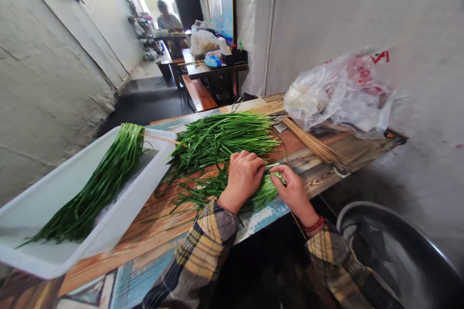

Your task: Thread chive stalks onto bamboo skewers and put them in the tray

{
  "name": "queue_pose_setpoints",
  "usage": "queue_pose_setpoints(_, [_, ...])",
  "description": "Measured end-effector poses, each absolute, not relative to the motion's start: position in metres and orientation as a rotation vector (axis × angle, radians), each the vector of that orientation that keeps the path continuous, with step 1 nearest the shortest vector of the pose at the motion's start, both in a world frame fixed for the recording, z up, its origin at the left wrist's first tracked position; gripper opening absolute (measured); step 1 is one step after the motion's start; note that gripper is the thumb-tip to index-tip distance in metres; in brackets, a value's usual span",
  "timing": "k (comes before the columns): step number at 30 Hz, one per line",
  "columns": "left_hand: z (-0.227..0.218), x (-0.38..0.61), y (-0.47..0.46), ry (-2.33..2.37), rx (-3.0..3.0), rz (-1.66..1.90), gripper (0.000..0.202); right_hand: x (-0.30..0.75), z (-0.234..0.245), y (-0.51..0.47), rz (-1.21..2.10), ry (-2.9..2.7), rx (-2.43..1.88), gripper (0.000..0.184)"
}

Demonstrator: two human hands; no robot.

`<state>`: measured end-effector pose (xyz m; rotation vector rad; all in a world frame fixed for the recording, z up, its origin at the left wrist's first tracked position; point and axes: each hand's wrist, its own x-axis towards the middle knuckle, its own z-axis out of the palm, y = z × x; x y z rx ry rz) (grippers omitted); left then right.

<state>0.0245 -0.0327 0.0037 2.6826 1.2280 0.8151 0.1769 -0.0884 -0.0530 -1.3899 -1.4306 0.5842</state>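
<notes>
My left hand point(245, 174) is closed over a small bunch of garlic chives point(266, 193) at the table's near edge, its fingers curled on the stalks. My right hand point(293, 189) pinches at the pale cut ends of the same bunch, thumb and fingers bent round them. Below the right palm a thin stick point(297, 224) slants down; the hand hides its upper part. Just beyond both hands lies a large heap of garlic chives point(224, 135), pale ends to the right. At left, a row of chives threaded on a skewer point(159, 138) hangs inside a white plastic tub point(125, 215).
Bamboo skewers point(313, 142) lie on the wood-patterned table point(145, 236), near a clear plastic bag point(337, 91). A large metal basin point(391, 246) stands low at right. Farther back are a dark table point(203, 71), a bench point(198, 92) and a seated person point(168, 20).
</notes>
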Motion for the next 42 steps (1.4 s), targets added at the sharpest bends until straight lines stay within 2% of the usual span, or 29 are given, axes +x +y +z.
queue_pose_setpoints(11, [-0.013,0.022,-0.025,0.957,2.135,0.894,0.016,0.178,-0.049,-0.09,0.625,-1.405,-1.443,0.021])
queue_pose_setpoints(30, [-0.014,0.02,-0.022,0.905,2.012,0.902,0.013,0.18,-0.046,-0.091,0.607,-1.426,-1.42,0.025])
queue_pose_setpoints(42, [-0.014,0.017,-0.021,0.902,2.271,0.844,0.016,0.18,-0.051,-0.088,0.543,-1.45,-1.385,0.023])
